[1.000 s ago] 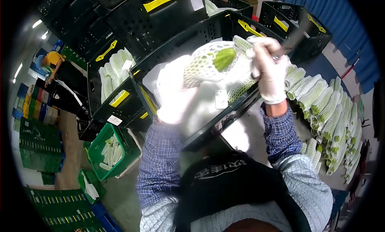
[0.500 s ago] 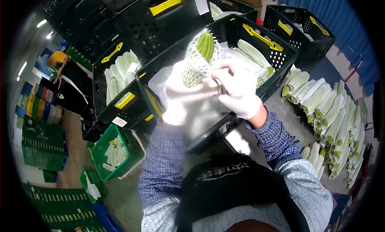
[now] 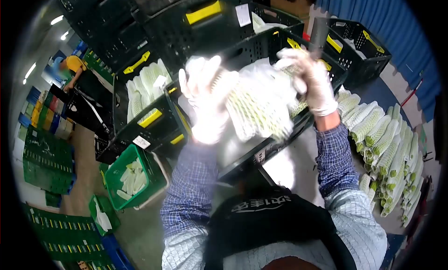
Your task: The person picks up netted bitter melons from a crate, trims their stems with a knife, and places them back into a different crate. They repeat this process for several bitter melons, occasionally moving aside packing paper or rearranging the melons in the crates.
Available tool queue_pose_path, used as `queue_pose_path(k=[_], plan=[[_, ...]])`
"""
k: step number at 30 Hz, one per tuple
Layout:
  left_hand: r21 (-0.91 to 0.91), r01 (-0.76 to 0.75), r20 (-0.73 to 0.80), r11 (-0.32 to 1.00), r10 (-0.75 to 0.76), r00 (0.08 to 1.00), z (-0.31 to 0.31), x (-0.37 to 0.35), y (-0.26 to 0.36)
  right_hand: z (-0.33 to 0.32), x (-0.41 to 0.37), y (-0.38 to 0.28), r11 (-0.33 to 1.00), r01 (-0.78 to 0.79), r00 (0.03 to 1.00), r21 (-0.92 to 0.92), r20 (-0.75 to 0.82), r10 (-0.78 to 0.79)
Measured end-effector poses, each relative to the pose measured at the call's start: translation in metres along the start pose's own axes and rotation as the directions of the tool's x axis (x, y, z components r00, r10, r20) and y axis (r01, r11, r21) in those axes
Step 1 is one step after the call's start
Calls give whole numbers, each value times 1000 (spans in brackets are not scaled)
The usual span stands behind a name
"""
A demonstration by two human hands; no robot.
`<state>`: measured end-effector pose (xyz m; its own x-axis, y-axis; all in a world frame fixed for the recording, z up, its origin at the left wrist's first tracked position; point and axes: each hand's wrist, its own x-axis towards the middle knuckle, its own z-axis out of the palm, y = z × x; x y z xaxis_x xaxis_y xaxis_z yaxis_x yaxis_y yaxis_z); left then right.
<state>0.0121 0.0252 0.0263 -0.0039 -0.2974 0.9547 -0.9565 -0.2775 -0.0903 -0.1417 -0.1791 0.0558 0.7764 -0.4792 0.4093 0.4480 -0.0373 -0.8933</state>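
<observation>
A ridge gourd in a white foam net, smeared by motion, is held up over the near black crate. My left hand, in a white glove, has its thumb over the net's left end while its fingers point upward. On the other side, my right hand, also gloved, is raised beside the gourd's right end with its fingers curved and apart. Behind the right hand, more netted gourds in the crate are partly hidden.
A black crate of netted gourds stands left, above a green basket of pale pieces. Many netted gourds are piled on the right. Dark stacked crates rise behind. A person bends over crates at far left.
The gourd has swung from upright to lying slantwise, its bare green tip no longer showing. My right hand has moved up and right, away from my left. The view has shifted slightly.
</observation>
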Motion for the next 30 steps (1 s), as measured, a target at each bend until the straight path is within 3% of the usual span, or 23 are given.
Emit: queue_pose_path(k=[1,2,5,6,8,10,12,13,14,15,16,17,18,20,21,22,23,25,28,30], plan=[[23,-63,-19,998,64,998,-1,4,3,8,1,-4,974,-218,967,62,150,206],[35,-163,-83,986,165,983,6,8,-1,15,0,2,929,-356,903,97,289,316],[27,-349,-128,937,350,928,17,24,-1,34,-8,12,922,-360,887,146,360,289],[-86,-255,-48,963,251,967,7,26,6,38,-9,6,924,-348,891,157,363,274],[55,-264,100,963,257,961,4,35,5,43,-8,5,945,-275,918,179,339,203],[40,-198,341,979,173,924,-11,52,16,53,-13,-5,955,-228,942,190,291,166],[0,-105,438,994,94,894,-17,53,13,58,-18,-3,958,-230,964,173,176,200],[-130,9,356,991,38,934,-18,53,9,63,-18,-5,971,-178,978,162,139,156],[-416,289,336,862,-149,930,-24,57,7,66,-18,-7,983,-130,985,133,133,112],[-683,447,304,578,-332,893,-33,67,10,70,-17,-9,991,-82,990,103,127,69],[-787,599,457,151,-509,729,-36,60,8,73,-16,-12,997,-34,992,73,121,25],[-772,634,544,42,-471,694,-42,65,8,76,-15,-10,999,-19,990,32,138,14],[-760,630,631,-156,-407,660,-38,61,8,84,-15,-4,998,35,989,50,138,-42],[-734,649,674,-200,-323,664,-24,46,18,100,-14,7,986,142,979,88,137,-153],[-783,602,602,-160,-442,665,-21,43,31,103,-18,8,985,165,982,-49,100,-160],[-765,594,635,-249,-448,630,-24,38,30,106,-22,10,966,181,983,-183,63,-173],[-751,568,657,-337,-465,593,-23,32,28,114,-25,17,985,171,985,39,13,-171],[-727,486,685,-484,-462,564,-22,25,30,118,-29,17,991,131,991,-16,8,-131],[-719,430,687,-545,-465,558,-19,13,27,120,-34,16,961,229,972,-155,-15,-234],[-719,421,684,-552,-456,569,-12,0,20,115,-35,7,822,328,941,-465,83,-329]])
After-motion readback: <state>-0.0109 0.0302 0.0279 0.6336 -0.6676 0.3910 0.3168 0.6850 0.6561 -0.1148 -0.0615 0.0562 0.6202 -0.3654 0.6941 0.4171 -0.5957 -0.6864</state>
